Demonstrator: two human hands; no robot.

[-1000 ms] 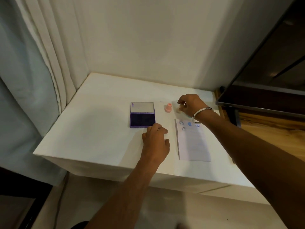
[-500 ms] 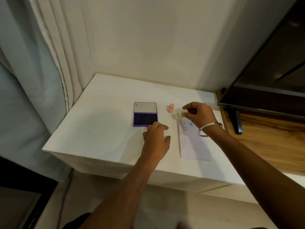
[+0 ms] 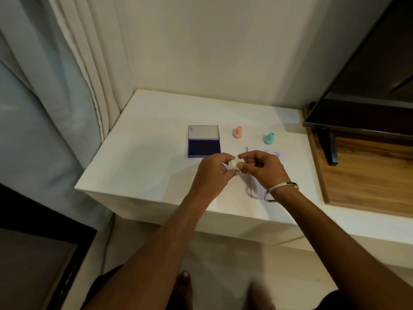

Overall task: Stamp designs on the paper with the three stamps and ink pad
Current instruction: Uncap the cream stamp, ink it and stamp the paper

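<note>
Both my hands meet above the white table (image 3: 145,153), holding a small cream stamp (image 3: 235,164) between them. My left hand (image 3: 213,173) pinches it from the left, my right hand (image 3: 262,167) from the right. The open purple ink pad (image 3: 203,147) lies just behind my left hand, lid up. A pink stamp (image 3: 237,132) and a teal stamp (image 3: 269,138) stand upright behind my hands. The paper (image 3: 277,155) lies under my right hand, mostly hidden, with a blue round print showing near its far edge.
A dark television (image 3: 368,86) on a stand rises at the right over a wooden shelf (image 3: 368,175). Curtains (image 3: 55,86) hang at the left. The wall closes the back of the table. My feet show on the floor below.
My right hand carried the cream stamp from behind the paper toward me. My left hand lifted off the table and took hold of it too. The teal stamp is now uncovered.
</note>
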